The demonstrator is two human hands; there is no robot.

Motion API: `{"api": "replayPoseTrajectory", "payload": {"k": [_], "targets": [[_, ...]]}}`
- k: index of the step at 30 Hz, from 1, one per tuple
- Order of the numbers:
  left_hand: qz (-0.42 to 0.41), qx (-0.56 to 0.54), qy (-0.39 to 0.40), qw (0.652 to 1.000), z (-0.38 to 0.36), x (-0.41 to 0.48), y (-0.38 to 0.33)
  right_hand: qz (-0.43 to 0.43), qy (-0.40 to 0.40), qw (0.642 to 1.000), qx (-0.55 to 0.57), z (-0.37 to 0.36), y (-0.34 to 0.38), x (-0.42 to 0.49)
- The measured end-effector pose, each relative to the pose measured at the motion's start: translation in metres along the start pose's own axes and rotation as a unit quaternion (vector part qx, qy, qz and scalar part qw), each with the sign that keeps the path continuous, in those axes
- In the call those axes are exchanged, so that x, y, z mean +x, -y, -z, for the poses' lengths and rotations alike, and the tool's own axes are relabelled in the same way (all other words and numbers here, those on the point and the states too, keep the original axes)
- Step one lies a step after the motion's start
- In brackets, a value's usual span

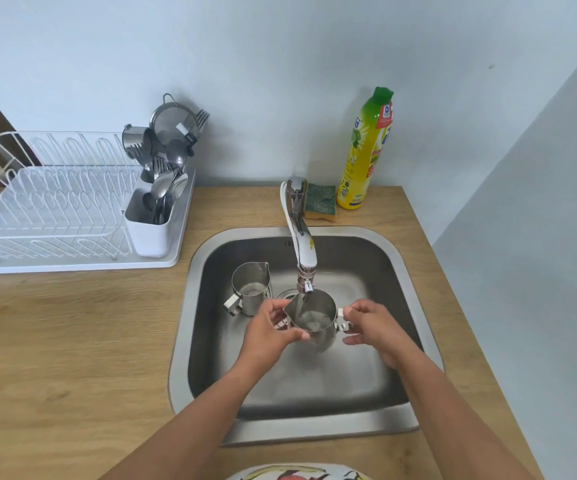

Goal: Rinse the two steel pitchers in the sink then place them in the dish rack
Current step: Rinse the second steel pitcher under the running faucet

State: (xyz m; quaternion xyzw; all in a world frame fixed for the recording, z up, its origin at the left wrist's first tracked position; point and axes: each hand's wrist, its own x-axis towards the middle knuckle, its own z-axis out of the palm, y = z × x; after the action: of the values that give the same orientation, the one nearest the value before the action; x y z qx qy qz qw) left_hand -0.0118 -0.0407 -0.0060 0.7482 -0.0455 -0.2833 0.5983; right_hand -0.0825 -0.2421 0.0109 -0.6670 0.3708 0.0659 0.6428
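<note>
One steel pitcher point(314, 318) is held upright over the steel sink point(415, 299), under the running tap point(302, 258); water streams into it. My left hand point(269, 327) grips its body on the spout side, and my right hand point(372, 325) pinches its white handle. The second steel pitcher point(250, 289) stands upright on the sink floor to the left, its white handle pointing left. The white wire dish rack point(48, 209) sits on the counter at the far left.
A white cutlery holder point(150, 226) full of spoons, forks and a strainer stands at the rack's right end. Behind the sink lie a green-and-yellow sponge point(321, 202) and a yellow dish-soap bottle point(366, 150). A wall closes off the right side.
</note>
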Motion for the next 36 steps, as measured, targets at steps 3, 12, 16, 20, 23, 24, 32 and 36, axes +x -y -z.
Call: {"api": "replayPoseTrajectory", "payload": {"k": [3, 12, 16, 20, 23, 24, 32, 36], "targets": [[-0.051, 0.048, -0.031, 0.997, 0.009, -0.002, -0.008, 0.018, 0.024, 0.998, 0.061, -0.013, -0.002, 0.002], [-0.031, 0.073, -0.056, 0.995, 0.011, -0.005, -0.007, 0.000, 0.017, 1.000, -0.001, -0.018, 0.009, 0.008], [-0.043, 0.062, -0.060, 0.995, 0.018, 0.000, -0.009, -0.004, 0.045, 0.999, 0.008, -0.019, 0.011, 0.009], [-0.034, 0.071, -0.052, 0.996, 0.016, 0.001, -0.007, -0.010, 0.020, 1.000, 0.004, -0.017, 0.012, 0.011], [-0.035, 0.055, -0.057, 0.996, 0.017, 0.003, -0.005, -0.014, 0.026, 1.000, 0.005, -0.020, 0.009, 0.010], [-0.034, 0.056, -0.055, 0.996, 0.018, 0.004, -0.004, -0.017, 0.036, 0.999, 0.000, -0.019, 0.010, 0.009], [-0.019, 0.067, -0.045, 0.997, 0.019, 0.007, 0.002, -0.025, 0.028, 0.999, -0.021, -0.021, 0.010, 0.005], [0.001, 0.034, -0.036, 0.999, 0.021, 0.008, 0.002, -0.024, 0.017, 0.998, -0.059, -0.021, 0.010, 0.000]]}}
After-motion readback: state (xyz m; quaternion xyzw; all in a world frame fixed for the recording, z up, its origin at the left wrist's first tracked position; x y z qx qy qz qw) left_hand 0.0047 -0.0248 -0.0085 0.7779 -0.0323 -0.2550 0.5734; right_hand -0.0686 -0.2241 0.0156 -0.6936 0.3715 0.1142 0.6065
